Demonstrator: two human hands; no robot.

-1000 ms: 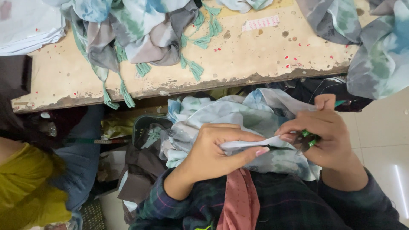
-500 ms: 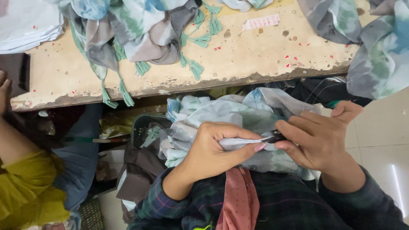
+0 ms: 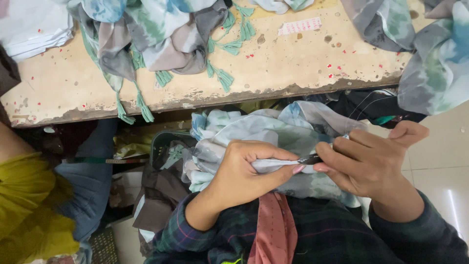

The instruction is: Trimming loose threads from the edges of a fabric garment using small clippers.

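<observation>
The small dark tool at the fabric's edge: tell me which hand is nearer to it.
Right. The right hand grips the small dark tool in its fingertips; the left hand pinches the pale fabric just beside its tip.

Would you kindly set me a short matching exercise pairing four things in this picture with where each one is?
Things:
1. left hand
2. right hand
3. tasselled scarf
4. yellow garment

Places:
A. heaped on the worn table
B. at the left edge, on another person
C. pinching a folded strip of pale cloth
D. holding a small dark tool to the cloth

Pairs: 1-C, 2-D, 3-A, 4-B
</observation>
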